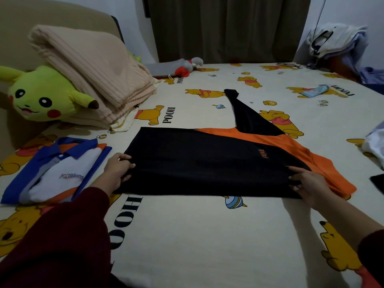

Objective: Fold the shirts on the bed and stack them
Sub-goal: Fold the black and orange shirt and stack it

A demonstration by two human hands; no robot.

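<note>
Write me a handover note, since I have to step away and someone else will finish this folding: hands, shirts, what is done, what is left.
Left hand grips the near-left edge of the black and orange shirt; right hand pinches its near-right edge.
That shirt lies on the bed, near side folded over, one black sleeve still sticking out at the far side.
Done: blue and white shirt lies folded to the left.
Left: fold in the sleeve, finish folding, stack it on the blue and white shirt. More clothes lie at the right edge; whether they are shirts I cannot tell.

Bare sheet (197, 242) near; folded polo (56, 171) left, blanket (93, 67) beyond.
</note>
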